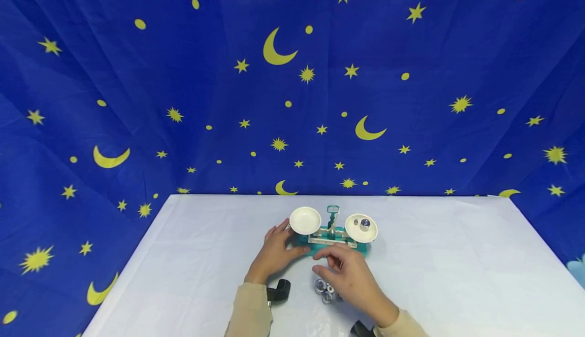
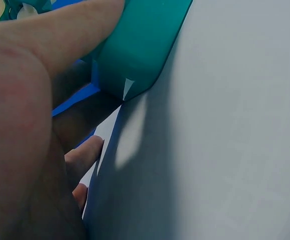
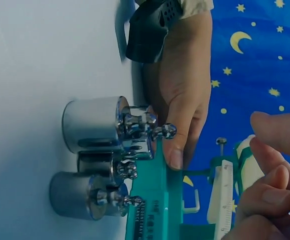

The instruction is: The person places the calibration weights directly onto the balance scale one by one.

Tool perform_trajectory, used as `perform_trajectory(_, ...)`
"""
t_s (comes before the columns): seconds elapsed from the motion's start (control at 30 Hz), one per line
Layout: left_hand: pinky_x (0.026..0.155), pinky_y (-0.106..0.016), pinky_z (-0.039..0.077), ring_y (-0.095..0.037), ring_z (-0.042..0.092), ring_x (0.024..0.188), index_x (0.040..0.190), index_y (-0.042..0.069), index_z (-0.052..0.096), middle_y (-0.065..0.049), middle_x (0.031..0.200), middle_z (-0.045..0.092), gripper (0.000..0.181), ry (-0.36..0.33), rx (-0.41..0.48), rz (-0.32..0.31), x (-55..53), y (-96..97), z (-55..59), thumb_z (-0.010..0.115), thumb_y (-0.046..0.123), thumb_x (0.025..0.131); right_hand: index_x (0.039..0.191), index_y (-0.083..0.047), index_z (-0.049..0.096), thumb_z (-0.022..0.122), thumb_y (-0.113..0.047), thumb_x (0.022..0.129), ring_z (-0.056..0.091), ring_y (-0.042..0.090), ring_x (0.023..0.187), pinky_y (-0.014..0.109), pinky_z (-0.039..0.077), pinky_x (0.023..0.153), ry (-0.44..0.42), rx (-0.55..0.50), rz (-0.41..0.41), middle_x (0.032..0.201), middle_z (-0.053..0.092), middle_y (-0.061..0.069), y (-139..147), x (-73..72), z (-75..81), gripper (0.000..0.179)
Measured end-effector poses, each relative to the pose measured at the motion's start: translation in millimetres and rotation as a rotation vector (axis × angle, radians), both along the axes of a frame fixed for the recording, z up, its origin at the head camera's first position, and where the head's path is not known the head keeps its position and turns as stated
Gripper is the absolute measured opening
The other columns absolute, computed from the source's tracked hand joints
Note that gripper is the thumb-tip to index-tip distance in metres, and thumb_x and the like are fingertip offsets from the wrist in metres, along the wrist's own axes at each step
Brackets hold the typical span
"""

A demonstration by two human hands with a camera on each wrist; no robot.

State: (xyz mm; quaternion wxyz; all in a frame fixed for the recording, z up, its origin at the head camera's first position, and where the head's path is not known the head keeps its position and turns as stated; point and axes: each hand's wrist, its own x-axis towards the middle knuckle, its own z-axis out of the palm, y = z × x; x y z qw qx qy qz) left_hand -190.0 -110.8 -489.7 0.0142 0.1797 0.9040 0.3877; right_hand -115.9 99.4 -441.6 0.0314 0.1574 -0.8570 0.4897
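Balance scale (image 1: pixel 314 249) on the white surface (image 1: pixel 205 261), and we have both hands right at it! Over on its left end, we see the left hand (image 1: pixel 276 256) holding the green base, thumb laid along the near side, the other fingers reaching round behind. Across to the right hand (image 1: pixel 351 278), which hangs in front of the scale: its fingers are loosely bent, thumb and index tips close together, and we spot nothing between them; whether any of them touches the scale, we cannot tell. Up top, the left pan (image 1: pixel 304 221) shows its bare white dish, while the right pan (image 1: pixel 354 234) carries two metal pieces, a tiny weight (image 1: pixel 356 222) just beside a bigger weight (image 1: pixel 364 225). Down below, under the right hand's thumb side, we get a huddle of knobbed silver weights (image 3: pixel 92 125) standing upright on the surface, some partly hiding others. From the right wrist we also catch a ruled beam (image 3: pixel 225 200) on the scale. Light sleeves (image 1: pixel 249 304) at both arms, a black wrist device (image 1: pixel 280 291) by the left, and behind it all a blue cloth (image 1: pixel 219 93) of yellow moons and stars!
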Motion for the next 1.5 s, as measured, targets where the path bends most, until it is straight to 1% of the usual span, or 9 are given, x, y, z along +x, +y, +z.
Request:
perform_trajectory(0.17, 0.12, -0.062, 0.016, -0.038, 0.033, 0.146, 0.139, 0.001, 0.058, -0.02, 0.149, 0.049, 0.07, -0.002, 0.0, 0.005, 0.5, -0.2, 1.0, 0.077, 0.043, 0.086, 0.095, -0.015, 0.075, 0.08, -0.016, 0.086, 0.044, 0.003, 0.059, 0.02, 0.04, 0.051, -0.043, -0.013, 0.065, 0.069, 0.05, -0.009, 3.1, -3.2, -5.1, 0.011)
perform_trajectory(0.4, 0.121, -0.061, 0.016, -0.038, 0.033, 0.146, 0.14, 0.002, 0.058, -0.019, 0.15, 0.048, 0.07, -0.006, -0.005, 0.01, 1.4, -0.3, 0.8, 0.077, 0.044, 0.086, 0.098, -0.01, 0.075, 0.078, -0.018, 0.088, 0.042, 0.001, 0.055, 0.018, 0.04, 0.049, -0.156, -0.002, 0.167, 0.067, 0.051, -0.008, 11.1, -7.9, -7.6, 0.013)
perform_trajectory(0.6, 0.121, -0.061, 0.016, -0.038, 0.033, 0.146, 0.14, 0.002, 0.058, -0.019, 0.15, 0.048, 0.07, -0.002, -0.002, 0.005, 1.0, -0.8, -0.3, 0.077, 0.044, 0.086, 0.096, -0.009, 0.075, 0.078, -0.018, 0.088, 0.044, 0.001, 0.055, 0.019, 0.041, 0.049, -0.17, -0.014, 0.237, 0.067, 0.051, -0.009, 15.7, -11.2, -9.4, 0.013)
perform_trajectory(0.7, 0.12, -0.062, 0.016, -0.038, 0.032, 0.146, 0.14, 0.002, 0.057, -0.02, 0.151, 0.047, 0.071, -0.003, -0.001, 0.004, 0.7, -1.1, -0.7, 0.077, 0.044, 0.086, 0.095, -0.01, 0.075, 0.079, -0.019, 0.087, 0.045, 0.001, 0.057, 0.018, 0.041, 0.05, -0.173, -0.005, 0.26, 0.067, 0.052, -0.009, 17.5, -12.6, -10.5, 0.013)
perform_trajectory(0.9, 0.12, -0.062, 0.016, -0.039, 0.031, 0.147, 0.141, 0.003, 0.057, -0.019, 0.152, 0.046, 0.072, -0.009, -0.003, 0.004, 1.1, -1.6, -1.1, 0.076, 0.045, 0.086, 0.094, -0.012, 0.075, 0.079, -0.022, 0.087, 0.046, 0.001, 0.06, 0.017, 0.04, 0.052, -0.211, 0.032, 0.308, 0.068, 0.052, -0.01, 19.9, -15.4, -12.6, 0.013)
perform_trajectory(1.03, 0.12, -0.062, 0.015, -0.038, 0.032, 0.147, 0.141, 0.003, 0.057, -0.019, 0.152, 0.046, 0.071, -0.007, -0.005, 0.002, 1.1, -1.7, -1.3, 0.076, 0.045, 0.086, 0.092, -0.015, 0.075, 0.08, -0.023, 0.086, 0.046, 0.001, 0.06, 0.017, 0.04, 0.053, -0.218, 0.065, 0.326, 0.068, 0.051, -0.011, 21.8, -17.1, -14.1, 0.011)
perform_trajectory(1.17, 0.121, -0.061, 0.015, -0.038, 0.032, 0.147, 0.14, 0.002, 0.058, -0.019, 0.151, 0.047, 0.071, -0.004, 0.001, -0.001, 1.5, -1.4, -0.9, 0.076, 0.045, 0.086, 0.091, -0.017, 0.075, 0.08, -0.024, 0.085, 0.046, 0.001, 0.059, 0.018, 0.041, 0.053, -0.226, 0.075, 0.34, 0.066, 0.05, -0.012, 23.1, -17.8, -14.9, 0.011)
perform_trajectory(1.3, 0.121, -0.06, 0.015, -0.037, 0.031, 0.147, 0.14, 0.003, 0.058, -0.018, 0.151, 0.047, 0.071, -0.011, -0.001, 0.004, 1.8, -1.0, 0.3, 0.076, 0.045, 0.087, 0.09, -0.018, 0.074, 0.082, -0.021, 0.084, 0.046, 0.001, 0.058, 0.017, 0.04, 0.053, -0.252, 0.072, 0.361, 0.065, 0.05, -0.011, 24.6, -18.1, -14.1, 0.01)
perform_trajectory(1.5, 0.12, -0.063, 0.016, -0.039, 0.032, 0.146, 0.14, 0.002, 0.058, -0.02, 0.152, 0.046, 0.071, -0.015, 0.002, 0.014, 2.3, -1.0, 1.2, 0.076, 0.045, 0.086, 0.092, -0.017, 0.074, 0.084, -0.013, 0.081, 0.045, 0.001, 0.057, 0.016, 0.039, 0.052, -0.299, 0.047, 0.403, 0.065, 0.051, -0.01, 26.5, -19.0, -12.1, 0.015)
